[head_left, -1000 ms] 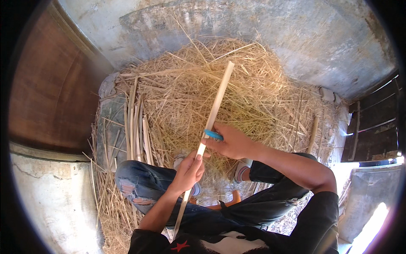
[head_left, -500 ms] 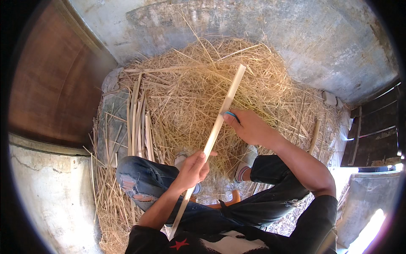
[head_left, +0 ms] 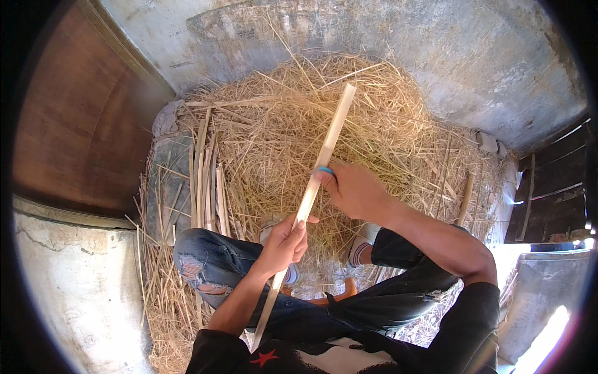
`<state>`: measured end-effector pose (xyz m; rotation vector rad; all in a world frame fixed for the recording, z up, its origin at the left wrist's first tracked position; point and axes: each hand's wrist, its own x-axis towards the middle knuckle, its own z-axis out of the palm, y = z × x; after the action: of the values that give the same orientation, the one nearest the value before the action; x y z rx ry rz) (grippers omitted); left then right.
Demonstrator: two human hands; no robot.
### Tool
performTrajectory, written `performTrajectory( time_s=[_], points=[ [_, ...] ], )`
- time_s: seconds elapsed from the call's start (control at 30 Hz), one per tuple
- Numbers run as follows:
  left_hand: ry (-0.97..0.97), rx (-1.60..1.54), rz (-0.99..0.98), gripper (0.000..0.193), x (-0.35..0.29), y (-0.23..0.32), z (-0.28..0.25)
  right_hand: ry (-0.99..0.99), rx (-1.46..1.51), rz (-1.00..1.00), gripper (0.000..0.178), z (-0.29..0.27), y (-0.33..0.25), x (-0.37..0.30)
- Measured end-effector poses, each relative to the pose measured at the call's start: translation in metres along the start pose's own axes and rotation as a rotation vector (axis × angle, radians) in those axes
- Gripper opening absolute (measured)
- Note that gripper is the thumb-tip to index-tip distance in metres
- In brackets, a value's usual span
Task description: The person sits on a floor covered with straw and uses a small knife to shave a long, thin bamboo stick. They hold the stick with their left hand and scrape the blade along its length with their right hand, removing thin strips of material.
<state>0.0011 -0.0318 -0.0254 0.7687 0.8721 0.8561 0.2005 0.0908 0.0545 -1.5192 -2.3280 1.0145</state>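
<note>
A long, pale bamboo strip runs slantwise from my lap up over the straw, its far end raised. My left hand is closed around its lower middle, thumb on top. Further up the strip, my right hand is closed on a small blue-handled tool, which presses against the strip's surface. The fingers hide most of that tool, so its exact kind does not show. Motion smears the right hand slightly.
Thin shavings and straw cover the floor between my legs. Several split strips lie at the left beside a grey slab. A concrete wall stands behind, a brown panel at left, dark boards at right.
The strip's far end has shifted slightly up and left. My right hand and the blue-handled tool have moved a little left, still against the strip. My left hand keeps its grip.
</note>
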Motion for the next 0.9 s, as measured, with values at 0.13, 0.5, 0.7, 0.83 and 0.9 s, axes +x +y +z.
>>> performTrajectory(
  time_s=[0.13, 0.5, 0.7, 0.83, 0.9],
  points=[
    [0.044, 0.091, -0.046, 0.027, -0.003, 0.005, 0.008, -0.012, -0.024, -0.088, 0.048, 0.024, 0.007, -0.013],
    [0.036, 0.219, -0.016, 0.025, 0.002, 0.002, 0.001, -0.239, -0.035, -0.150, 0.054, 0.035, -0.012, -0.030],
    [0.054, 0.171, -0.041, 0.026, 0.001, 0.001, 0.001, -0.079, -0.011, -0.057, 0.042, 0.028, 0.006, -0.008],
    [0.060, 0.172, -0.044, 0.028, 0.000, 0.003, 0.003, -0.120, 0.020, -0.156, 0.044, 0.036, -0.001, -0.023],
    [0.052, 0.180, -0.035, 0.028, 0.004, 0.004, 0.000, -0.064, -0.003, -0.078, 0.043, 0.015, -0.004, -0.008]
  ],
)
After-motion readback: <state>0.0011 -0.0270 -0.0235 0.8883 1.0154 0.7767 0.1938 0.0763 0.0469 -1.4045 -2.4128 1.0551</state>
